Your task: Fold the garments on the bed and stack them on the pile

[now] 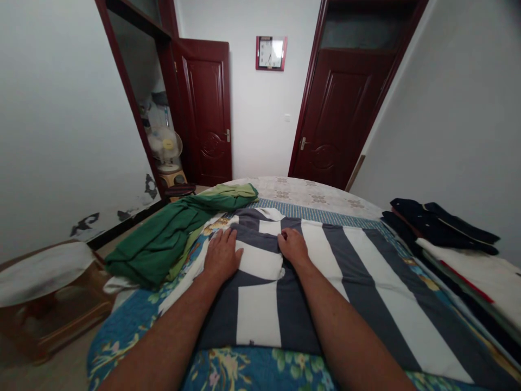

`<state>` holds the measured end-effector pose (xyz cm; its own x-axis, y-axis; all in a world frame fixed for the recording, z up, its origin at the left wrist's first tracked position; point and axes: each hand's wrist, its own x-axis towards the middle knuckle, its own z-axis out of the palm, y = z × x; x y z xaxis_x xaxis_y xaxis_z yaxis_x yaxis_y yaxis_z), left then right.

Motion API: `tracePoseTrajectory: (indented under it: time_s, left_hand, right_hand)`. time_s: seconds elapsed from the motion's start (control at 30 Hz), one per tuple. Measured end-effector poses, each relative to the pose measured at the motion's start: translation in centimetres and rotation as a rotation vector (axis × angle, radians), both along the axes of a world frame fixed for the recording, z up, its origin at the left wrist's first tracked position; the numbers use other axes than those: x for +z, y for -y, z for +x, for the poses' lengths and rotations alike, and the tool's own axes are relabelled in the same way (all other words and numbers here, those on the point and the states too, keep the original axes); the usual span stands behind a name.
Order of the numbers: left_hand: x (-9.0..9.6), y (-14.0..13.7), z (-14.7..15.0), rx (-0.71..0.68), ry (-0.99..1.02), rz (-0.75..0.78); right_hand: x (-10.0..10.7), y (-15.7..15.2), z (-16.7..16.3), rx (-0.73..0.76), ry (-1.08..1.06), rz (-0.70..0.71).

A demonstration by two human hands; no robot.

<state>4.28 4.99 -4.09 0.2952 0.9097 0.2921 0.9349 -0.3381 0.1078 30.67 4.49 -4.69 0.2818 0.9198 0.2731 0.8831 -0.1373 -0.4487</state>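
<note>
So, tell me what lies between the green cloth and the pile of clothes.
In the head view, the striped garment lies between the green cloth and the pile of clothes, with the left hand and right hand on it.

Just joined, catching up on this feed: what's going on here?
A person has both hands on a grey-and-white striped garment laid out over a flowered cloth. The left hand rests flat; the right hand's fingers are curled, grip unclear. A green garment lies bunched to the left, and a clothes stack sits to the right.
</note>
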Motion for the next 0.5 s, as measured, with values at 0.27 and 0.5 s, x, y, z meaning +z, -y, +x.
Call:
tracePoseTrajectory:
  time_s: [0.27,0.5]
  left_hand:
    - [0.3,-0.4,-0.6,-0.049,0.025,0.032]
    - [1.4,-0.4,-0.7,0.031,0.066,-0.047]
  right_hand:
    - [-0.1,-0.1,0.1,0.053,0.05,-0.049]
    - [-0.1,-0.2,0.7,0.093,0.002,-0.063]
